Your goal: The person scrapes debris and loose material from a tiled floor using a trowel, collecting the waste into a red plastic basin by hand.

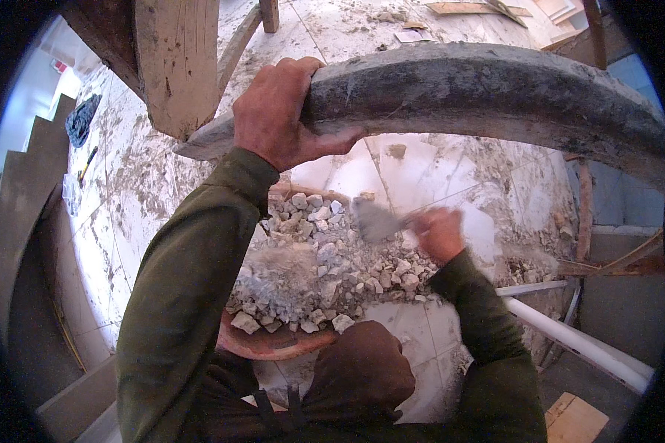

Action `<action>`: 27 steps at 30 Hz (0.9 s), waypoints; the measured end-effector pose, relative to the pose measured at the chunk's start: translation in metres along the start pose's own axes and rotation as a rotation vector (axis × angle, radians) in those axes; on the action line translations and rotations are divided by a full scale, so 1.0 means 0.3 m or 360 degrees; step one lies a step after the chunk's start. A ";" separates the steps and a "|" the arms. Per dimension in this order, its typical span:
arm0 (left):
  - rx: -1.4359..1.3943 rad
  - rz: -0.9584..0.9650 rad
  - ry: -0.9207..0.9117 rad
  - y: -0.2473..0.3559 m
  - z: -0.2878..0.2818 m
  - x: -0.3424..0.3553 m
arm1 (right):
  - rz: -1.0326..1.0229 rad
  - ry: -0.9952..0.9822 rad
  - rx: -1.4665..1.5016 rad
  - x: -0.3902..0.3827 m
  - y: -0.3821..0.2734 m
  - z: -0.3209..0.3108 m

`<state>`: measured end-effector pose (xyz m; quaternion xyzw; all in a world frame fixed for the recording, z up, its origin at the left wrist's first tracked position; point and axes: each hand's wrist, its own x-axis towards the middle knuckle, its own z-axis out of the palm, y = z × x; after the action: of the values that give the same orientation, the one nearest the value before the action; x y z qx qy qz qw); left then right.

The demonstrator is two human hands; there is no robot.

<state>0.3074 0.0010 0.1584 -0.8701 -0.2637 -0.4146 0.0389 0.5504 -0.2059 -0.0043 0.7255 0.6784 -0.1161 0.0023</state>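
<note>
Rubble [310, 255] grey and chunky, hands gripping curved rough rim [488, 88], flat trowel [377, 220]

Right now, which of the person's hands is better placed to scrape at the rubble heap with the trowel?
The right hand, probably: it already grips the trowel, blade over the rubble heap. The left hand grips the curved grey slab above.

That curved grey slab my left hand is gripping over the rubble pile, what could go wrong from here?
1. The curved slab is gripped by the left hand alone; a slip might drop it onto the rubble pile or the knee.
2. The right hand works a scraper close under the slab, so chips could fly upward.
3. Loose chunks already sit at the rim of the reddish basin and may spill.
</note>
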 end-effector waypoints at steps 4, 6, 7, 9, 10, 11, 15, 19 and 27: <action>-0.0012 -0.0032 0.0004 0.007 -0.002 0.010 | 0.0339 -0.0373 -0.0270 0.087 0.380 -0.009; -0.0036 -0.0029 -0.0002 0.008 0.003 0.011 | 0.0473 -0.0668 -0.0254 0.097 0.474 0.089; -0.0040 -0.0027 0.0003 0.008 0.019 0.014 | 0.0395 -0.0655 -0.0249 0.098 0.486 0.171; -0.0038 0.0009 -0.0021 0.005 0.009 0.014 | 0.0031 -0.0525 -0.0079 0.093 0.403 0.317; -0.0010 0.0002 -0.0035 -0.002 -0.011 0.004 | -0.0107 -0.0574 -0.0014 0.110 0.290 0.341; 0.0015 -0.0030 -0.0065 -0.001 -0.015 -0.004 | -0.0171 -0.0525 -0.0087 0.099 0.223 0.410; -0.0050 -0.0023 -0.0060 -0.002 0.010 0.005 | 0.0023 -0.0734 0.0034 0.040 0.090 0.297; -0.0045 -0.0049 -0.0032 0.002 -0.003 0.002 | 0.0071 -0.0591 0.0245 -0.020 0.081 0.162; -0.0116 -0.0040 -0.0008 -0.002 -0.001 -0.002 | -0.0401 0.0274 0.0062 0.004 -0.242 -0.108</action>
<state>0.3065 0.0010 0.1581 -0.8686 -0.2594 -0.4222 0.0012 0.4843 -0.1938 0.0382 0.6418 0.7593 -0.0660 -0.0846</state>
